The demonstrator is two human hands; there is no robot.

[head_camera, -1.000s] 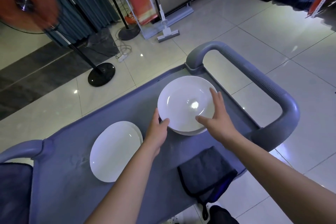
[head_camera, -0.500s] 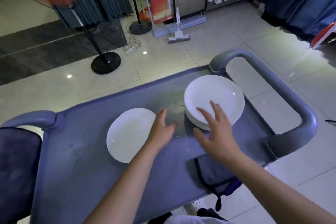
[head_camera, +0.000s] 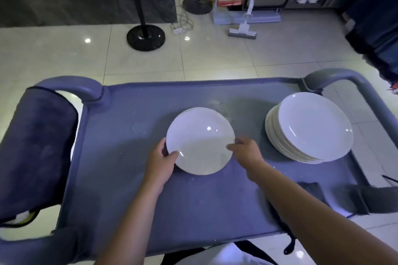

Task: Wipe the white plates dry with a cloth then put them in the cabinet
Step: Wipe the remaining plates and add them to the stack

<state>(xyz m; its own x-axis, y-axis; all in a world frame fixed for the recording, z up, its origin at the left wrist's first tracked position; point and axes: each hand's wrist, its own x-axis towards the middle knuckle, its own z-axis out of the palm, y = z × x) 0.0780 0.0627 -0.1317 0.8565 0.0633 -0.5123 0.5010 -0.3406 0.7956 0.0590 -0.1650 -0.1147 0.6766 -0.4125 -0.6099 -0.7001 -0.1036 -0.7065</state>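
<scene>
White glazed ceramic is what both hands are on: a single round white plate (head_camera: 200, 141) lies flat near the middle of the grey-blue plastic cart top (head_camera: 133, 189), which serves as the landmark for everything else. The left hand (head_camera: 160, 162) takes the plate's near-left rim, thumb lying over the edge onto the upper face and the other fingers tucked behind the rim. The right hand (head_camera: 246, 151) meets the near-right rim with its fingertips curled against the edge; whether they reach under the plate cannot be told. The plate looks level and seems to rest on the cart top rather than hang above it.

Toward the right end of the cart top, well apart from the held plate, stands a stack of round white plates (head_camera: 310, 128). A dark grey cloth (head_camera: 353, 199) hangs over the near right edge of the cart top, partly behind the right forearm. Another dark cloth (head_camera: 36, 153) drapes the handle at the left end. No cabinet is in view.

By my reading, the step in hand is picking up one plate, either for wiping or for carrying off; the pictures do not tell whether it is already dry. If it is to be wiped, the next move calls for freeing the right hand to fetch the dark grey cloth at the near right edge while the left hand keeps a firm hold on the smooth, possibly wet rim.
</scene>
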